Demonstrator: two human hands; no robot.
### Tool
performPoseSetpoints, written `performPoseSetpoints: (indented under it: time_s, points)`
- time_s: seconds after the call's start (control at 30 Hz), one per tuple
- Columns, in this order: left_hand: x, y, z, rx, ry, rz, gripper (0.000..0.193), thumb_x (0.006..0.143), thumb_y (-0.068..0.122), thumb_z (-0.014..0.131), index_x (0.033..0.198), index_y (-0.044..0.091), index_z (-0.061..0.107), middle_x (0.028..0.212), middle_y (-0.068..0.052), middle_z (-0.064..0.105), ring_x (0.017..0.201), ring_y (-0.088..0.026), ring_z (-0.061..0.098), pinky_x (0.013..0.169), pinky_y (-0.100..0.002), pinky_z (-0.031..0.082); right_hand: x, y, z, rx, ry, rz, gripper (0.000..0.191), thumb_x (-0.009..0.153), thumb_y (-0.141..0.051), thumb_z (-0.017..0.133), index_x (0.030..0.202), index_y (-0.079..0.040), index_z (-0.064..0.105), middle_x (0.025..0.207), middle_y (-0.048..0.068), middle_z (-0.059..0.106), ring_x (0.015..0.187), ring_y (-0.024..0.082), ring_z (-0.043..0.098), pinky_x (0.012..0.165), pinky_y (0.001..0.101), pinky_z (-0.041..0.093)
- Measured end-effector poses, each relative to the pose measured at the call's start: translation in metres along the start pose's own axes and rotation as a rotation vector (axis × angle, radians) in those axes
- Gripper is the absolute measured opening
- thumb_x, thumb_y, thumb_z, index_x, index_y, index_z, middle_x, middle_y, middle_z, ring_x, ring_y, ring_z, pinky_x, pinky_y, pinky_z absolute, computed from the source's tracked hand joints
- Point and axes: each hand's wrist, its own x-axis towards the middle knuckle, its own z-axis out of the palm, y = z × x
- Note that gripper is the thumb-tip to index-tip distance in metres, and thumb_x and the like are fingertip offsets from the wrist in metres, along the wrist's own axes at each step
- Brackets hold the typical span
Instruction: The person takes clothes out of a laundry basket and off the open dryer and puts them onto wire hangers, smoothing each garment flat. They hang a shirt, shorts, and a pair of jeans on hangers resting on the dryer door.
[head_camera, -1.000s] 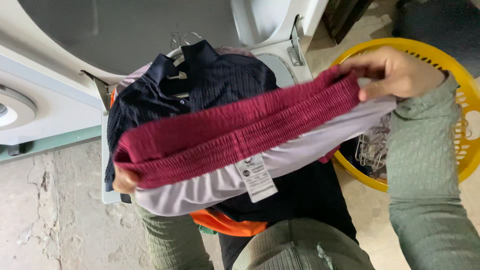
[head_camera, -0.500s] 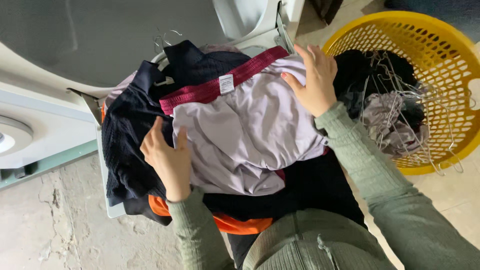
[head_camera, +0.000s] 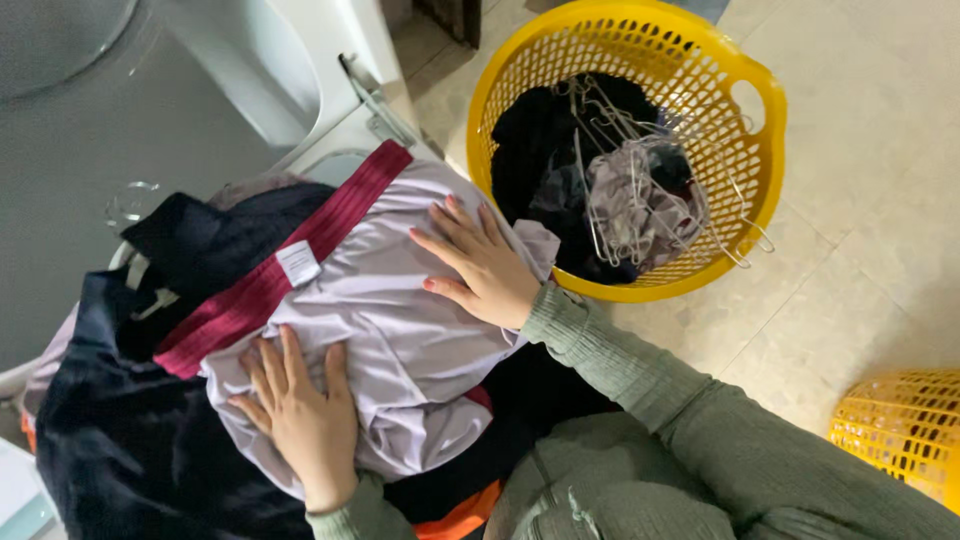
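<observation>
Head view: the lilac shorts (head_camera: 400, 330) with a dark red band lie on top of the dark clothes pile (head_camera: 150, 420), just left of the yellow basket (head_camera: 760, 130). The pile looks lumpy, so the shorts could slide off toward the floor if pushed hard. Left hand (head_camera: 300, 415) & right hand (head_camera: 480, 265) are both flat on the shorts, fingers spread wide, gripping nothing. 2 hands, 1 garment.

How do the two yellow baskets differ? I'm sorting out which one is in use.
The round yellow basket at the top is fully in view; the second yellow basket at the right edge is cut off. The round one holds dark clothes and wire hangers; what the second holds cannot be seen. Both are yellow perforated plastic and stand on the tiled floor.
</observation>
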Motion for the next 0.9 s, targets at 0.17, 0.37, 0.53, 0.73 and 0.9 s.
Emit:
performPoseSetpoints:
  time_s: [0.17, 0.37, 0.53, 0.73, 0.9]
  points:
    - [-0.002, 0.002, 0.013, -0.040, 0.018, 0.007, 0.066, 0.106, 0.053, 0.054, 0.153, 0.006, 0.054, 0.159, -0.025, 0.048, 0.153, -0.044, 0.034, 0.124, -0.065, 0.013, -0.019, 0.070, -0.023, -0.084, 0.241, 0.143, 0.049, 0.102, -0.039, 0.065, 0.145, -0.018, 0.058, 0.165, 0.020, 0.037, 0.159, 0.041, 0.018, 0.126, 0.0631, 0.013]
    - [-0.002, -0.006, 0.028, -0.014, 0.020, -0.005, 0.068, 0.106, 0.055, 0.054, 0.153, 0.007, 0.056, 0.159, -0.026, 0.048, 0.154, -0.045, 0.035, 0.125, -0.067, 0.012, -0.057, 0.203, -0.046, -0.329, 0.500, 0.541, 0.032, 0.088, -0.024, 0.078, 0.118, -0.014, 0.072, 0.109, 0.013, 0.067, 0.108, 0.037, 0.060, 0.092, 0.0489, 0.050]
    - [0.001, -0.008, 0.039, -0.004, 0.001, -0.023, 0.071, 0.105, 0.058, 0.055, 0.154, 0.006, 0.056, 0.158, -0.027, 0.048, 0.154, -0.045, 0.035, 0.125, -0.066, 0.012, -0.105, 0.266, -0.048, -0.472, 0.341, 0.765, 0.029, 0.077, -0.028, 0.083, 0.102, -0.014, 0.079, 0.094, 0.012, 0.067, 0.096, 0.037, 0.060, 0.080, 0.0503, 0.050]
    - [0.001, -0.010, 0.041, 0.021, -0.011, -0.017, 0.071, 0.106, 0.059, 0.055, 0.154, 0.006, 0.056, 0.157, -0.029, 0.049, 0.154, -0.045, 0.034, 0.125, -0.065, 0.012, -0.126, 0.305, -0.035, -0.488, 0.274, 0.791, 0.023, 0.083, -0.030, 0.081, 0.097, -0.011, 0.081, 0.097, 0.012, 0.067, 0.089, 0.034, 0.062, 0.074, 0.0482, 0.056]
    - [0.001, -0.011, 0.042, 0.026, 0.005, -0.002, 0.072, 0.106, 0.059, 0.055, 0.153, 0.005, 0.057, 0.157, -0.029, 0.049, 0.154, -0.045, 0.034, 0.125, -0.065, 0.012, -0.131, 0.316, -0.034, -0.040, 0.573, 0.881, 0.024, 0.089, -0.022, 0.078, 0.107, -0.006, 0.077, 0.103, 0.012, 0.075, 0.087, 0.025, 0.072, 0.080, 0.0414, 0.059]
